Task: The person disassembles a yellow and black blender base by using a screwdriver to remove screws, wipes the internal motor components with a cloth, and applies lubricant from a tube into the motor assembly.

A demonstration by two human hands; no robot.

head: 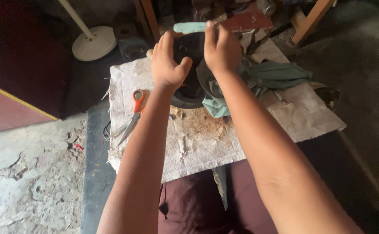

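My left hand grips the left side of a round black part, which stands on edge on a pale cloth-covered board. My right hand is closed over the part's upper right edge. A pale green handle sticks out to the left from between the fingers of that hand. Much of the black part is hidden behind both hands.
A green rag lies bunched behind and right of the part. Orange-handled scissors rest on the board's left side. A white round stand base sits on the floor at back left. Wooden legs and clutter stand behind.
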